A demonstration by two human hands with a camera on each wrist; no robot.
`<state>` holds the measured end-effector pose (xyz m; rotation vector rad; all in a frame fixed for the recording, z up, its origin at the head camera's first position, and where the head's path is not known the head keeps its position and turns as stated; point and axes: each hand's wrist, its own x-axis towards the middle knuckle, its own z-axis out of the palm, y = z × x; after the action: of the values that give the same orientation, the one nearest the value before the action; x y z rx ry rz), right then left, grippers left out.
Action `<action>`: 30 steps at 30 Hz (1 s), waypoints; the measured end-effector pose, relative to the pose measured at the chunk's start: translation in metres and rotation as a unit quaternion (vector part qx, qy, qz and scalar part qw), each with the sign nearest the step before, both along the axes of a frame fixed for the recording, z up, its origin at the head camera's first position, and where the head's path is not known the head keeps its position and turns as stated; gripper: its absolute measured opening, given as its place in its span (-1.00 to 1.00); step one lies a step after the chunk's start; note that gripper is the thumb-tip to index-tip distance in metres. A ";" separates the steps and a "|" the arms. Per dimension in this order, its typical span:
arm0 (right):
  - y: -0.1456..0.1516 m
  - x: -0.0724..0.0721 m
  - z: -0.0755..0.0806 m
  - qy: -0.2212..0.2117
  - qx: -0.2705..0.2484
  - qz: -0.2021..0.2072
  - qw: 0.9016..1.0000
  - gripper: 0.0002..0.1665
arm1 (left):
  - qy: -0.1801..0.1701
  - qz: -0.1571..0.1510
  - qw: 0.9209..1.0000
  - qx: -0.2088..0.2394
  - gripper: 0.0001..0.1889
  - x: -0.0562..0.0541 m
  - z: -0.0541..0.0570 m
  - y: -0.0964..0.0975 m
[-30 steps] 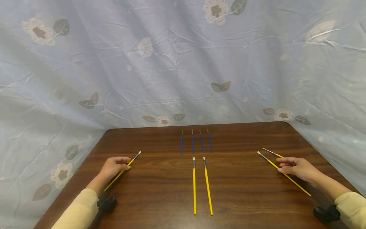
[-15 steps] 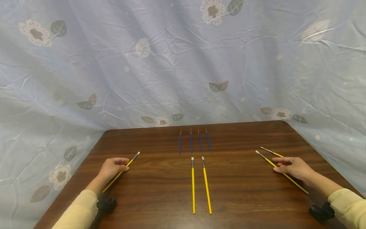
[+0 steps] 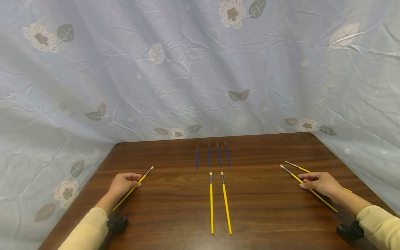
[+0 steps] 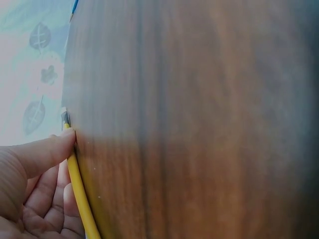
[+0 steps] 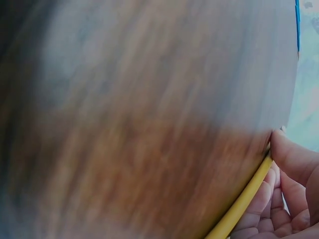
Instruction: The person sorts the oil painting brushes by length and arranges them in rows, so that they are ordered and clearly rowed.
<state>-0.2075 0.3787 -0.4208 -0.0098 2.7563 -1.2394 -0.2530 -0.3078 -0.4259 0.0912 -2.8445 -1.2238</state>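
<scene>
At the left of the table, my left hand pinches a yellow-handled paintbrush between thumb and fingers; its pale bristles point away and to the right. The left wrist view shows the thumb on the yellow handle. On the right side, my right hand pinches another yellow paintbrush, bristles pointing away and left. Just beyond it lies a thinner-tipped yellow paintbrush, its middle hidden by the hand. In the right wrist view, the thumb presses the yellow handle.
Two yellow paintbrushes lie side by side at the table's middle, bristles away from me. Behind them several thin blue paintbrushes form a row. A floral curtain hangs behind the brown wooden table.
My right hand has shifted slightly left, and the handle end of the farther yellow paintbrush now shows behind the wrist. The left hand keeps its hold with hardly any movement.
</scene>
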 end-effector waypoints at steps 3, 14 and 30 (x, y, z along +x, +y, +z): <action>0.000 -0.001 0.000 0.000 0.006 -0.002 1.000 -0.33 | 0.006 -0.002 1.000 -0.010 -0.68 0.001 0.002 0.001; -0.002 -0.003 0.002 -0.004 0.022 -0.020 1.000 -0.37 | 0.019 -0.004 0.999 -0.028 -0.71 -0.001 0.003 0.001; -0.002 -0.005 0.007 -0.013 0.023 -0.021 0.999 -0.45 | 0.015 0.016 1.000 -0.012 -0.75 -0.001 0.004 0.003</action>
<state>-0.2126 0.3771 -0.4140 0.0671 2.7753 -1.1762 -0.2541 -0.3049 -0.4223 0.1165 -2.8204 -1.1759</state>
